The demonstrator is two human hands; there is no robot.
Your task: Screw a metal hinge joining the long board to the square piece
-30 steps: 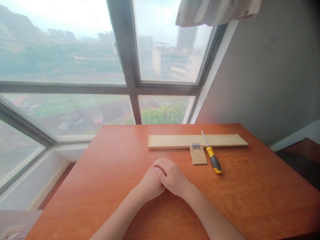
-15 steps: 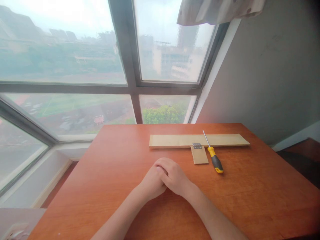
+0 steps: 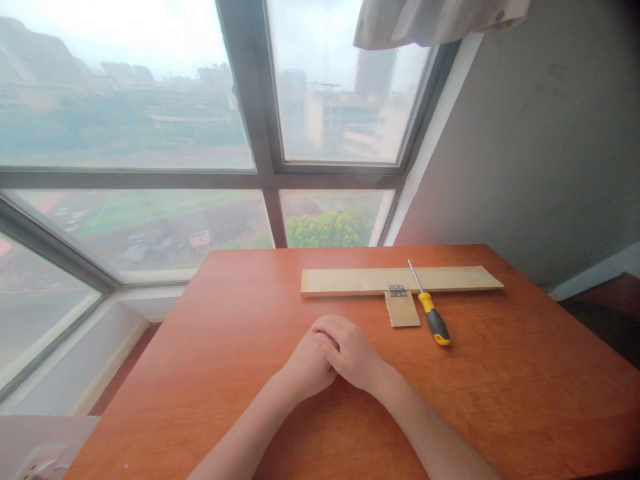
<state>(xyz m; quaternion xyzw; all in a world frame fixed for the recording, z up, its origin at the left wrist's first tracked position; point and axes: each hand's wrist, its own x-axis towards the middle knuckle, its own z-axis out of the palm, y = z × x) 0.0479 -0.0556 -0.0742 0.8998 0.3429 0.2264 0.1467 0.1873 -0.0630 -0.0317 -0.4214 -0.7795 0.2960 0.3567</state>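
Note:
My left hand (image 3: 309, 363) and my right hand (image 3: 353, 350) are clasped together above the front middle of the table. The right one lies over the left, its fingers folded across it. Both are closed, and no object shows in either; the left fingers are mostly hidden. Beyond them lies a long pale wooden board (image 3: 345, 281). A small metal hinge (image 3: 397, 291) sits at its front edge, joining a short piece of board (image 3: 403, 311). To the right, a screwdriver (image 3: 433, 320) with a yellow and black handle rests with its shaft across the long board. Neither hand touches these things.
The reddish-brown wooden table (image 3: 210, 347) fills the lower view. Behind it stand large windows with a grey frame (image 3: 330, 181). A grey wall (image 3: 540, 153) slopes along the right, and a curtain (image 3: 435, 23) hangs at the top.
The camera view has shifted very slightly, so everything sits a little further right. The hands stay clasped, and the board, hinge and screwdriver lie as before.

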